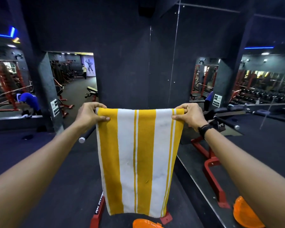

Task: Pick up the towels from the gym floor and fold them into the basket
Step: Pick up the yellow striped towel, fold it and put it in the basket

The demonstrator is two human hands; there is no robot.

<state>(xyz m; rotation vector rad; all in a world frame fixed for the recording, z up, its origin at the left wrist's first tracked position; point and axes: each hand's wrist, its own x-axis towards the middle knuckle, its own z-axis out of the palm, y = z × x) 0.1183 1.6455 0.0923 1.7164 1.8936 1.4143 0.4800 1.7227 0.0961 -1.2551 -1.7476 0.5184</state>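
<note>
Right now you pinch the yellow-and-white striped towel point(139, 158) by its top corners, left hand point(90, 115) and right hand point(188, 115) level and equally near, arms out front. Its long axis hangs straight down, stripes vertical, lower edge just above the orange basket point(146, 224) rim at the frame bottom. Next fold probably brings the corners together. Red bench frame point(212, 171) and mirror wall point(237, 96) stand to the right; neither looks in the way.
</note>
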